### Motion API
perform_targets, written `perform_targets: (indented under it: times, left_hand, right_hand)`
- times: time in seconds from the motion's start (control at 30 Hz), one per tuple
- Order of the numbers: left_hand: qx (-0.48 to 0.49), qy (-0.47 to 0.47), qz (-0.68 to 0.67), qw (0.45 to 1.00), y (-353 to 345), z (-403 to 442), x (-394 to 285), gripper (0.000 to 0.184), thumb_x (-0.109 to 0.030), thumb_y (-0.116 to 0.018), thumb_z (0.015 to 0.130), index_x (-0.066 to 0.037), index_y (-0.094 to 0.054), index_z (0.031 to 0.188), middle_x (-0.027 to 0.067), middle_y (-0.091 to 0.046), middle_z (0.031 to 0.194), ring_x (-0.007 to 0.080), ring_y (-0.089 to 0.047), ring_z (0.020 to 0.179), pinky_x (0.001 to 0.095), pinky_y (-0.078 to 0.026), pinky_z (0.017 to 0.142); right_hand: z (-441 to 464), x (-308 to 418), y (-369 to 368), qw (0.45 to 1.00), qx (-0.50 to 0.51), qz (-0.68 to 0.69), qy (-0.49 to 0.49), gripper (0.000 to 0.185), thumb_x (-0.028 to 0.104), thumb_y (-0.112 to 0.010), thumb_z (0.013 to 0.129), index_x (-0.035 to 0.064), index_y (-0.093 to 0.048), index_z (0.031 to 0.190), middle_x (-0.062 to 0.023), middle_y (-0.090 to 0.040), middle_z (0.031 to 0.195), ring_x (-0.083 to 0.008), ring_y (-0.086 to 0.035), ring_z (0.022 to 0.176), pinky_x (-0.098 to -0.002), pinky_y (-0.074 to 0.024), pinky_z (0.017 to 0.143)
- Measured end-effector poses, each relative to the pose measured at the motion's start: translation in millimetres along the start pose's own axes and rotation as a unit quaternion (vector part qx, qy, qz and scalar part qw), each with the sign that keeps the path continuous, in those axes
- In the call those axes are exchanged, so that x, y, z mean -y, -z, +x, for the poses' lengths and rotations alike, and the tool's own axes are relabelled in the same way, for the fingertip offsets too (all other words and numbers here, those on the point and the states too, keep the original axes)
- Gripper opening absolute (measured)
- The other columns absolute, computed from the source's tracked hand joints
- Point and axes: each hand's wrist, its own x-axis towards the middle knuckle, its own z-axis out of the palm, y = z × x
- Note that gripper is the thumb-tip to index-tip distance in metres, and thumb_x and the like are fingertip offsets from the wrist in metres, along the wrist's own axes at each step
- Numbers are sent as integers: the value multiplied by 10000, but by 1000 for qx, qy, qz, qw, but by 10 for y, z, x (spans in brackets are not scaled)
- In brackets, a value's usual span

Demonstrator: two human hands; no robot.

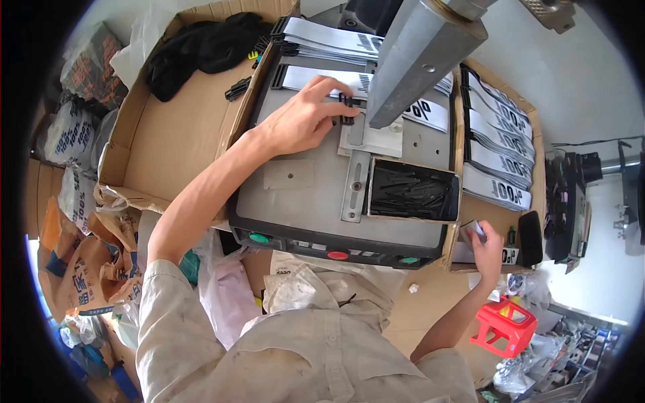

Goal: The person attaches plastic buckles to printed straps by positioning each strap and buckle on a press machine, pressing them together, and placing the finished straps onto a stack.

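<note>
My left hand [306, 117] reaches over the grey machine bed, its fingers closed around a small black plastic buckle [347, 111] beside the metal fixture block [386, 138]. Just behind it lies a white strap [322, 79] with black printing and a black buckle at its left end. A printed strap [430, 114] also extends right of the metal column. Down in the right cardboard box, my right hand [488, 250] pinches the end of a white strap [474, 232]; part of this strap is hidden. An open box of black plastic pieces [413, 191] sits between the hands.
A thick grey column [426, 57] slants over the bed. Stacked printed straps [497, 141] fill the right box; more straps [329, 37] lie at the back. Black cloth [205, 54] is in the left carton [168, 148]. A red button [337, 255] is on the front edge.
</note>
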Motion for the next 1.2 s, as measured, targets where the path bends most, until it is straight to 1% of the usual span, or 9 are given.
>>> perform_targets:
  times: [0.33,0.43,0.6,0.7,0.83,0.9,0.97,1.07,1.2]
  left_hand:
    - [47,-104,4,993,24,3,-14,441,101,-632,766,-68,-790,1141,96,-739,1268,264,-631,1284,435,-442,1143]
    - [44,-103,-18,994,-14,-15,-10,431,111,-610,747,-33,-792,1111,114,-735,1297,263,-621,1311,428,-438,1144]
    - [43,-119,-27,992,-18,-9,29,432,114,-597,728,-20,-795,1087,120,-731,1301,260,-621,1310,426,-441,1135]
    - [42,-122,-41,991,-30,-6,48,459,123,-600,714,-28,-787,1105,125,-726,1267,275,-627,1285,444,-438,1126]
    - [32,-134,-20,990,-37,1,63,478,125,-628,711,-47,-777,1132,116,-715,1238,272,-634,1254,452,-429,1125]
    - [19,-146,-4,989,-27,-9,52,469,117,-642,716,-53,-776,1132,110,-718,1228,269,-636,1246,454,-430,1120]
    - [12,-160,14,987,-6,-8,48,460,109,-656,722,-58,-776,1133,105,-720,1218,265,-638,1238,455,-431,1114]
    - [13,-156,12,988,9,-4,55,440,94,-671,733,-62,-774,1131,93,-725,1204,261,-638,1221,460,-434,1097]
    - [7,-144,15,989,20,-4,37,396,78,-684,742,-67,-768,1099,67,-727,1179,258,-638,1164,459,-425,1084]
  right_hand:
    - [-37,-72,-64,997,-38,-62,27,175,92,-761,895,-16,-644,968,-254,-640,792,-445,-583,698,-444,-479,677]
    - [-35,-165,-31,998,-12,-64,15,211,186,-719,952,0,-675,1040,-277,-683,909,-466,-669,854,-505,-496,780]
    - [354,-582,397,975,-195,-57,88,433,264,-596,1087,-47,-594,1388,-245,-727,1142,-360,-683,972,-433,-507,907]
    - [565,367,916,947,-300,47,107,272,213,-530,1112,-28,-620,1199,-101,-638,1002,-159,-554,917,-317,-475,870]
    - [1007,885,859,914,-127,351,159,321,146,-579,1077,-38,-620,1337,-91,-671,1203,-143,-614,1098,-303,-465,995]
    - [1154,1341,454,939,-36,306,153,320,207,-703,1002,-4,-676,1241,-26,-687,1100,-92,-618,963,-248,-485,837]
    - [1345,1683,96,929,156,259,212,301,218,-709,999,9,-685,1214,-18,-705,1018,-94,-629,919,-260,-496,824]
    - [1563,1926,-522,920,218,215,244,268,186,-718,984,4,-688,1179,-58,-710,936,-131,-636,887,-291,-502,823]
    - [1530,2008,-811,931,162,80,318,272,106,-687,982,2,-659,1232,-246,-742,1116,-440,-699,1047,-440,-536,917]
